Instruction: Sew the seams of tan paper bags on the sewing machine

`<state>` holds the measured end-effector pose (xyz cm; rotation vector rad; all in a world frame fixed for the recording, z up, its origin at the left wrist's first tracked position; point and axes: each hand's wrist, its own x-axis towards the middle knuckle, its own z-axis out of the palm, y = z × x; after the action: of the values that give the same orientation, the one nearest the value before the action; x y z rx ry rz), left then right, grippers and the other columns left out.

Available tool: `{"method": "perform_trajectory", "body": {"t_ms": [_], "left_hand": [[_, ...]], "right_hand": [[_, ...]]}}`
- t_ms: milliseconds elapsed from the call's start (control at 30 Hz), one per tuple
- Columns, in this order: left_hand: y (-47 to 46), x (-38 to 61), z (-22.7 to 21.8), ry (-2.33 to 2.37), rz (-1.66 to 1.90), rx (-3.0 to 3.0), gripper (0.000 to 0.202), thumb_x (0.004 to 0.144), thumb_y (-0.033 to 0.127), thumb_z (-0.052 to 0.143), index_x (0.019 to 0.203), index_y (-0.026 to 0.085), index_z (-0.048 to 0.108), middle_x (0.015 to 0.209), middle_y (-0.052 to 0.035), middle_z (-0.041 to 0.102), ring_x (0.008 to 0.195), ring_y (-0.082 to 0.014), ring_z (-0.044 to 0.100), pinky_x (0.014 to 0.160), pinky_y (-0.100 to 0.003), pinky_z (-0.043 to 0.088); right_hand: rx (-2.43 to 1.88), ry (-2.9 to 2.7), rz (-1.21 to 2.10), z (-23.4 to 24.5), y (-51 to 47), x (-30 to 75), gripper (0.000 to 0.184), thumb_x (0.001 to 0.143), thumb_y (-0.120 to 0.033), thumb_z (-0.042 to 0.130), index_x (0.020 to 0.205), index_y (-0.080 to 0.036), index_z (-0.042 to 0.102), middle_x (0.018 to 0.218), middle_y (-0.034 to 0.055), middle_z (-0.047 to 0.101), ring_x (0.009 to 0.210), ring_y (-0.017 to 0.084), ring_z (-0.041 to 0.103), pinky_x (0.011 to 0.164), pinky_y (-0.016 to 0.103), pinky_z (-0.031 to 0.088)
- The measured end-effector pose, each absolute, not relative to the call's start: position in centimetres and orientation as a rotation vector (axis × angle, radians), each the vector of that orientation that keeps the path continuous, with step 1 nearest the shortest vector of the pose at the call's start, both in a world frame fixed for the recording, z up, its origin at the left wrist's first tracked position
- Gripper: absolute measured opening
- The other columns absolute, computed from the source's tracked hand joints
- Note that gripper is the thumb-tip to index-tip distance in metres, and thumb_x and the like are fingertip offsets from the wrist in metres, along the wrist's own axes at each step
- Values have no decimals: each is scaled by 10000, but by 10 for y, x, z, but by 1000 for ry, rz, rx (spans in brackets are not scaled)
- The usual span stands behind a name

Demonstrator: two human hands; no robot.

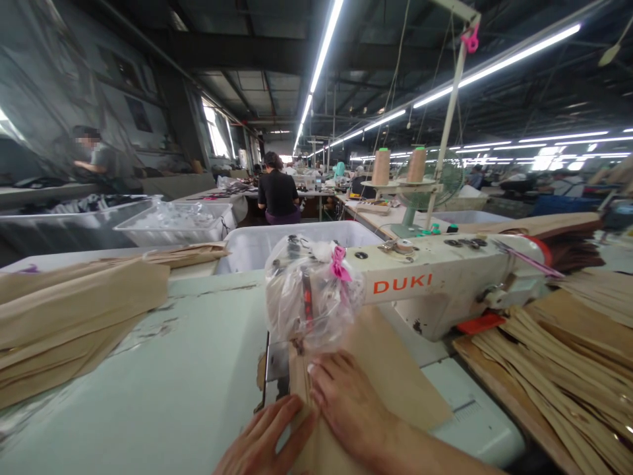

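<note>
Orange capitals reading "DUKI" [402, 284] ran along the arm of the cream sewing machine [459, 290] right of the frame's centre; no other writing could be made out. The machine's head at centre was wrapped in a clear plastic bag [301, 303] tied with a pink ribbon [339, 262]. At the bottom centre the right hand [346, 402] lay palm down, forearm entering from the lower right corner, its fingers straight and close together, pointing up the frame towards the bagged head. It gripped nothing and only pressed flat on the tan fabric piece [395, 376]. The left hand [262, 442] came up from the bottom edge just left of it, fingers likewise stretched out and loosely spread, resting on the fabric's left margin without closing on it. The fabric lay on the machine bed under both hands, running from the bottom edge up beneath the bag, with the right fingertips just short of the bag and most of the cloth spreading to their right. A stack of tan pieces [74, 316] sat on the pale green table [188, 376] at the left, and another pile of tan strips [568, 376] filled the lower right. Two thread cones [380, 167] stood on a stand above the machine.
</note>
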<state>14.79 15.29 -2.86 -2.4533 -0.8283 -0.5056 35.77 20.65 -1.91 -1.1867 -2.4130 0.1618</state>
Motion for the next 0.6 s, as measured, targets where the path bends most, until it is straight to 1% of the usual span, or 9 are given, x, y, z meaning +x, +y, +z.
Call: {"method": "perform_trajectory", "body": {"t_ms": [100,167,233,333,400,467,533,600], "left_hand": [[157,147,-33,-875,-503,-2507,510,974,548,513,1364,223,554,1227,-97,698,1091,-225,686,895,-278,588],[162,146,-38,-927,-522,-2563,541,973,563,520,1400,231,526,1261,-102,673,1159,-228,649,962,-281,554],[167,146,-42,-1000,-559,-2591,573,969,585,515,1426,238,499,1297,-109,645,1208,-238,616,999,-302,534],[172,147,-37,-976,-618,-2583,649,930,642,530,1417,212,505,1284,-125,641,1153,-250,640,951,-318,567],[174,148,-26,-933,-609,-2545,673,895,651,565,1393,199,527,1265,-134,650,1102,-262,664,896,-326,596],[174,149,-13,-932,-579,-2497,669,868,659,593,1362,209,557,1240,-134,664,1066,-272,680,852,-334,613],[174,150,-3,-957,-550,-2475,651,855,671,605,1328,225,585,1207,-122,679,1049,-270,687,853,-340,613],[173,152,3,-939,-542,-2485,638,850,678,608,1296,223,607,1164,-106,696,1027,-256,694,889,-343,603]], "right_hand": [[-1063,-2467,101,-28,202,367,329,1004,-127,484,1313,-186,583,1341,62,626,1246,242,546,1138,459,339],[-1044,-2501,80,-29,209,369,358,1012,-137,486,1362,-183,549,1382,57,602,1262,248,531,1137,452,340],[-1041,-2528,59,-27,217,369,355,1019,-160,497,1370,-185,546,1412,56,581,1284,253,512,1129,430,353],[-1073,-2530,44,-21,225,366,326,1030,-189,497,1347,-202,574,1434,51,563,1308,261,492,1121,423,366],[-1121,-2528,65,-16,227,365,318,1025,-181,504,1327,-216,597,1408,52,585,1286,272,517,1098,446,390],[-1150,-2516,103,-11,226,365,297,1016,-165,514,1281,-221,636,1356,54,623,1252,272,547,1071,445,415],[-1119,-2497,160,-10,223,368,233,1008,-166,531,1162,-224,696,1258,42,679,1197,247,587,1052,407,432],[-1075,-2464,224,-14,220,371,198,1004,-163,546,1076,-225,720,1166,25,714,1134,210,624,1073,382,416]]}}
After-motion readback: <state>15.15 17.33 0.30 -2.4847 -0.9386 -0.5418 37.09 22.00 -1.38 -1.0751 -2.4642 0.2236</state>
